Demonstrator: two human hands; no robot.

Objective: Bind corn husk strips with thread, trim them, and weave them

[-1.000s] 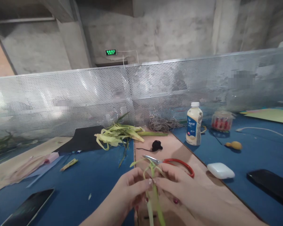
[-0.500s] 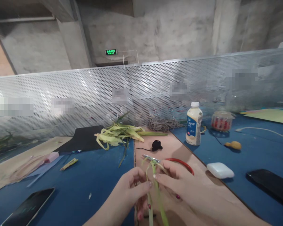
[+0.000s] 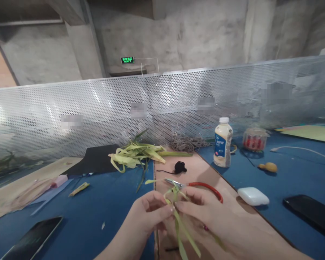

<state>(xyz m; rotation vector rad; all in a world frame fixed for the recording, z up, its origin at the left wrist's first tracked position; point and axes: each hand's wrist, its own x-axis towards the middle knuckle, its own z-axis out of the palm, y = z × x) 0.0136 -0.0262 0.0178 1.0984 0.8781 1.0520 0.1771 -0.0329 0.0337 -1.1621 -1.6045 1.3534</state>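
My left hand [image 3: 149, 216] and my right hand [image 3: 207, 208] meet above the pink-brown board [image 3: 195, 169], fingertips nearly touching. Between thumb and fingers, each one pinches pale green corn husk strips [image 3: 184, 231]. Two long ends hang down toward me, while short ends and a knot-like bunch stick up past the fingertips; whether it is tied I cannot tell. Just beyond the hands lies a pair of scissors [image 3: 209, 187] with red handles, partly covered by husk and fingers. Farther back rests a small wad of black thread [image 3: 180, 167] with a loose tail.
A husk pile [image 3: 137, 153] and tangled grey cord [image 3: 189, 143] lie at the back. On the right are a bottle [image 3: 222, 144], a clear jar [image 3: 255, 140], a small gourd [image 3: 268, 167], a white case [image 3: 252, 196] and a dark phone [image 3: 311, 215]. Another phone [image 3: 32, 238] is at left.
My hands have come closer together at the husk strips. One strip's end now points out to the left above the fingers, and the hanging ends have swung to the right.
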